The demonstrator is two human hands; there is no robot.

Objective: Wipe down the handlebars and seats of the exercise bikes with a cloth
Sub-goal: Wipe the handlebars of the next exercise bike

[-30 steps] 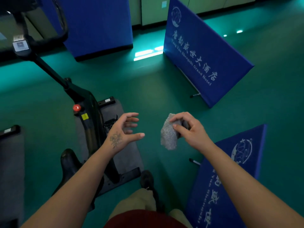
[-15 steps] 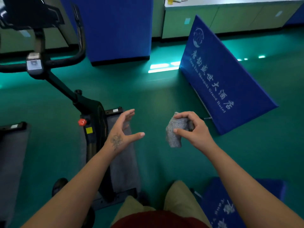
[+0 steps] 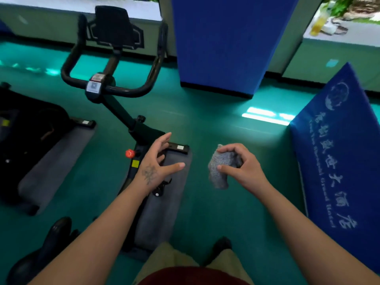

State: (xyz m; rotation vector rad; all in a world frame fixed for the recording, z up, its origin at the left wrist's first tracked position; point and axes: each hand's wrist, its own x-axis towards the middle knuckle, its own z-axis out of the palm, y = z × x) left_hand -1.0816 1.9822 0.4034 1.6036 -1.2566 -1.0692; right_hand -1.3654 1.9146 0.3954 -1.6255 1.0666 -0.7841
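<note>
Dim, teal-tinted light; a bright glare patch on the floor point(image 3: 265, 116) beyond the right hand point(image 3: 244, 167); soft motion blur, edges bowed.

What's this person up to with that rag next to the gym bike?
A person stands beside a black exercise bike, about to clean it. The right hand grips a crumpled grey speckled cloth; the left hand is open and empty, held in the air. The cloth touches nothing, apart from the curved black handlebars ahead.

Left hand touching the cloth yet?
Apart. The head view shows green floor between the open left hand and the cloth pinched in the right hand.
</note>
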